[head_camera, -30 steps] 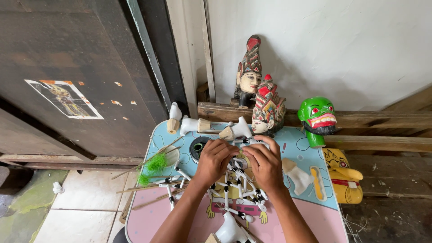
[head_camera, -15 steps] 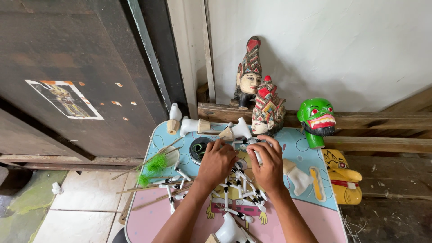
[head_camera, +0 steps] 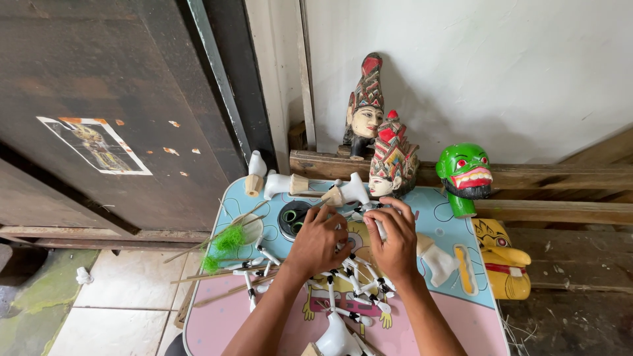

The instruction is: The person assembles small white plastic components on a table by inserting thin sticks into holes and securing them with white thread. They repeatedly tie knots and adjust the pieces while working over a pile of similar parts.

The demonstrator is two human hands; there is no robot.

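White puppet arm pieces (head_camera: 343,280), thin jointed rods with black bands, lie in a loose heap at the middle of a small blue-and-pink child's table (head_camera: 455,217) printed with cartoon figures. Only container seen: a shallow round black dish (head_camera: 293,219) on the table's far-left part, holding what look like green and dark rings; contents partly hidden by the left hand. Left hand (head_camera: 318,242) lies palm down over the heap, wrist low, fingers curled onto the pieces at the dish's near edge; whether they pinch one rod or merely press on the pile cannot be told. Right hand (head_camera: 394,240) is just beside it, thumb and forefinger bent together at the far end of the heap, apparently nipping a small white piece; the grip itself is hidden behind the knuckles. Both forearms enter from the bottom edge and converge over the table. Left of the hands: thin wooden sticks (head_camera: 217,277) and a tuft of green fibre (head_camera: 227,238). Along the far edge: unpainted white carved parts (head_camera: 283,183) with wooden bases. A painted puppet head with red-and-gold crown (head_camera: 390,161) stands on the table just beyond the right hand; a taller pale-faced head (head_camera: 366,109) stands behind it against the wall. Green mask head (head_camera: 465,175) and yellow carved head (head_camera: 501,264) sit to the right.
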